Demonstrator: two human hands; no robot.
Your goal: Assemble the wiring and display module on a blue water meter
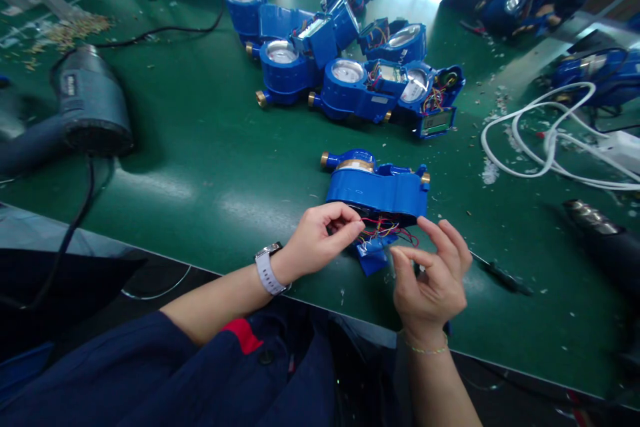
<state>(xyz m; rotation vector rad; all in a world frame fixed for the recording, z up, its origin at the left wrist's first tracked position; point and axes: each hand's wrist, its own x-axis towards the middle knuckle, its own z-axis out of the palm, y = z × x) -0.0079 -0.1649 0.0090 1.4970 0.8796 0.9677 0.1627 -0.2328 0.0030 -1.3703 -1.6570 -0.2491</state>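
A blue water meter (379, 190) with brass end fittings lies on its side on the green table, its open housing facing me. Red, yellow and white wires (383, 225) spill from the housing towards a small blue part (373, 255). At the housing's left side, my left hand (325, 237) pinches a thin wire between thumb and forefinger. My right hand (434, 273) is on the other side of the wires, thumb and forefinger closed together and the other fingers raised near the housing. Whatever lies between those right fingertips is too small to make out.
Several blue water meters (350, 73) stand behind the work. A heat gun (95, 107) rests at left, another dark tool (595, 230) at right. A screwdriver (505, 275) lies near my right hand; white cable (547, 140) loops beyond. A co-worker's hand (547, 17) shows at top right.
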